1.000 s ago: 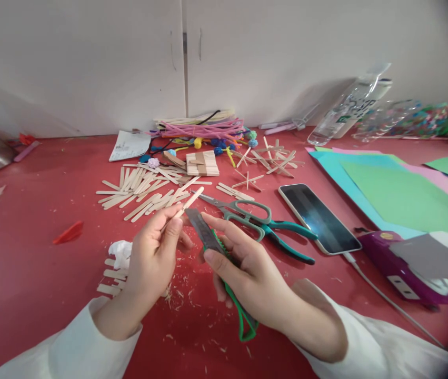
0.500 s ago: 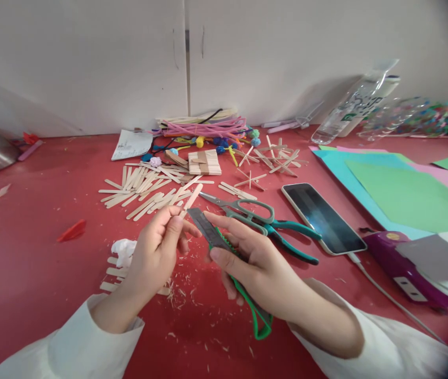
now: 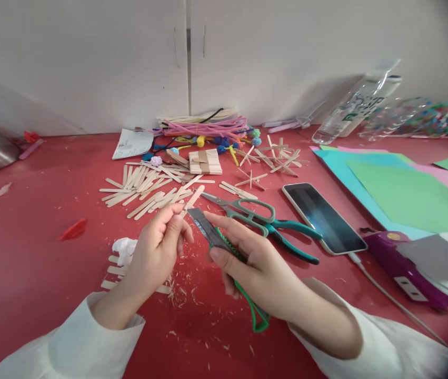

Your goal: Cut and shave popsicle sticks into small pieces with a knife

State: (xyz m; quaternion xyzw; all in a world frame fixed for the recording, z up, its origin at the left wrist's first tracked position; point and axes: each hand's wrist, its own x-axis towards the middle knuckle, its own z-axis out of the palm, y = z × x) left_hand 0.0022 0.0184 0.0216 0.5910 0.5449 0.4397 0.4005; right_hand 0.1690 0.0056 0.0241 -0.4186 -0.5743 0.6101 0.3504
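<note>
Above the red counter (image 3: pixel 216 350), left fingers (image 3: pixel 173 225) are pinching a seemingly part-shaved flat wooden stick (image 3: pixel 195 197), right fingers (image 3: pixel 234 227) a green-grey cutter (image 3: pixel 208 229); whole sticks (image 3: pixel 129 180) are lying at the hands' ten o'clock.

The slim pale wooden stick (image 3: pixel 196 195) looked matt, the flat dark-grey metal blade (image 3: pixel 203 223) smooth, and the broad red tabletop (image 3: pixel 30 226) smooth with a faint gloss.

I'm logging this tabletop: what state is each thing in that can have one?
Green-and-grey utility knife: blade out, in the right hand
Pale flat wooden stick: gripped by the left hand
Grey-handled metal scissors: lying flat, apparently closed
Teal-handled pliers: handles spread
White-edged smartphone: screen dark, white plug inserted
Pale wooden-stick bundle: bound with brown band
</note>
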